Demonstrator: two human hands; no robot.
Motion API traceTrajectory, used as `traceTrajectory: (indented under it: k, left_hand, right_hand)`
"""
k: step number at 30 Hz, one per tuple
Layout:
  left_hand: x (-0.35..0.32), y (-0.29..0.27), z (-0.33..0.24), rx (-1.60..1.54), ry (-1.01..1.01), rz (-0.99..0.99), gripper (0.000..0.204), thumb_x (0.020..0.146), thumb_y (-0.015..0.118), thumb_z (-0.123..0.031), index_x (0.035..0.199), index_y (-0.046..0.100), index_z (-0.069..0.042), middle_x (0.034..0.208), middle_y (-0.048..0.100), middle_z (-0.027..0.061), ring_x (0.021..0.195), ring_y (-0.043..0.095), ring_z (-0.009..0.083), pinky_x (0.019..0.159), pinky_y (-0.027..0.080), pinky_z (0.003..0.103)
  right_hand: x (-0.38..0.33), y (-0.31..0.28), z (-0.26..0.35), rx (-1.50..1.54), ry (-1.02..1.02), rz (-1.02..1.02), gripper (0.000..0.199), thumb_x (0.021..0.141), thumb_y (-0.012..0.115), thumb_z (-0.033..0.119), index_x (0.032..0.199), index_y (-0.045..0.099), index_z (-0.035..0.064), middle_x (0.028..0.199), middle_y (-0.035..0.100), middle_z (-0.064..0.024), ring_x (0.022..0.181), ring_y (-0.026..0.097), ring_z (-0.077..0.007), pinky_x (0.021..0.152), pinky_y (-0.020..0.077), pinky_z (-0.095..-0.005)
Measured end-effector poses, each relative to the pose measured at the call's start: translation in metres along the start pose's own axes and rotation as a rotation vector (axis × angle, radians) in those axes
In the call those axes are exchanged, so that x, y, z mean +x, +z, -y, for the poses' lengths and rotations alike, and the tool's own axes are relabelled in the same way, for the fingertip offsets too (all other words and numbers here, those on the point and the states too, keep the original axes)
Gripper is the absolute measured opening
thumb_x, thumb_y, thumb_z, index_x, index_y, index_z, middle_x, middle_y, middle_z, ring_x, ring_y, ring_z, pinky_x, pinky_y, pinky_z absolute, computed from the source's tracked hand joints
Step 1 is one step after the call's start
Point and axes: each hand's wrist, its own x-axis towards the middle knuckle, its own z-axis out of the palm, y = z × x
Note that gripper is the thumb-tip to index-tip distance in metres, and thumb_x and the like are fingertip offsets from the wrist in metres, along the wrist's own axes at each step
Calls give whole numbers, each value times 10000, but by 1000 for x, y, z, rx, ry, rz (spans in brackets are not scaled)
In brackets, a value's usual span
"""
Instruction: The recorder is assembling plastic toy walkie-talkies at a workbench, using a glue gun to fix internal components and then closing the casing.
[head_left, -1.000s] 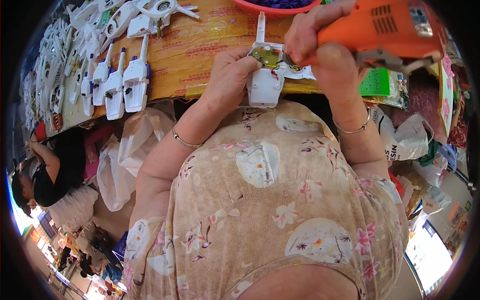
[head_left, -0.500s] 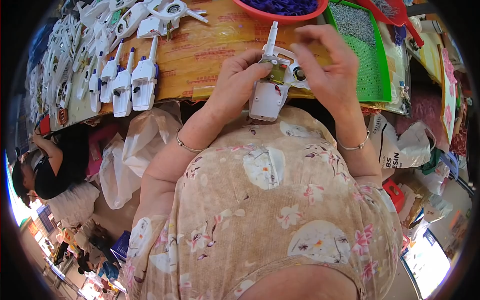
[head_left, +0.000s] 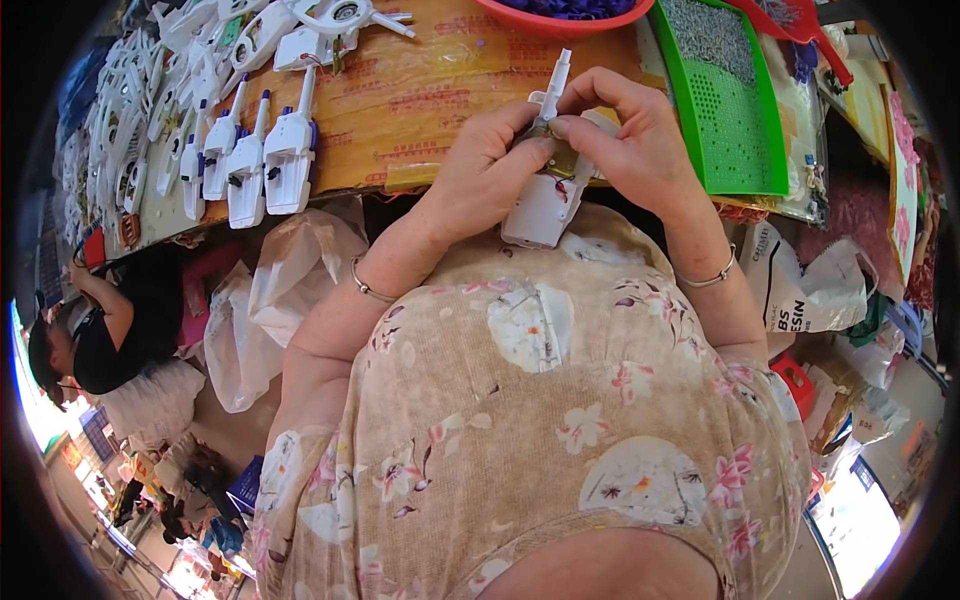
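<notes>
Head view: both hands hold one white plastic housing [head_left: 545,195] just above the near edge of the workbench [head_left: 420,110], close to the person's chest. The left hand [head_left: 490,170] is closed around the housing's left flank, thumb and forefinger pinched at a small component near its middle. The right hand [head_left: 630,140] is closed on the right flank, fingertips meeting the left hand's at the same spot. The housing lies directly between the two grips, neither hand clearly nearer. Its long axis runs near-vertical in the picture, tilted slightly right at the top: the narrow nozzle end points away from the person toward the red bowl [head_left: 560,15], the broad end toward the chest. Similar white housings [head_left: 265,160] lie in a row on the bench to the left, well apart. A green perforated tray [head_left: 735,110] sits just to the right of the right hand.
</notes>
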Motion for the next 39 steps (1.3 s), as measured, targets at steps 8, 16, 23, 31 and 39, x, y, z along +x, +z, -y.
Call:
traceTrajectory:
  k: [8,16,23,31,39]
  left_hand:
    - [0,-3,-2,144,4,99,211,873,490,-70,1039,574,29,813,599,19,730,524,63,628,452,239]
    - [1,-3,2,126,31,138,183,868,494,-67,991,576,39,776,580,4,693,510,58,591,441,245]
    - [0,-2,-3,116,-4,148,215,842,494,-72,998,606,25,814,608,16,734,538,64,644,458,243]
    - [0,-4,-20,-52,-208,103,324,813,473,-82,1068,636,32,922,658,52,827,592,95,769,483,247]
    - [8,2,-9,48,-104,28,262,819,477,-84,940,672,41,790,654,26,725,582,79,668,486,235]
  right_hand:
    - [-3,2,-9,19,67,-20,73,794,651,17,845,601,4,768,604,9,724,527,-42,659,434,-198]
    - [-1,-2,-16,171,117,20,80,795,668,18,828,595,23,737,582,33,669,515,-26,600,425,-178]
    - [-1,-5,-19,153,72,9,80,808,661,25,811,581,20,738,585,30,662,515,-28,592,422,-182]
    - [0,-4,-20,389,136,72,67,841,632,24,831,566,17,733,573,26,661,518,-31,585,424,-186]
    - [1,0,-22,341,115,35,65,841,627,12,827,564,15,729,569,26,659,519,-32,583,426,-187]
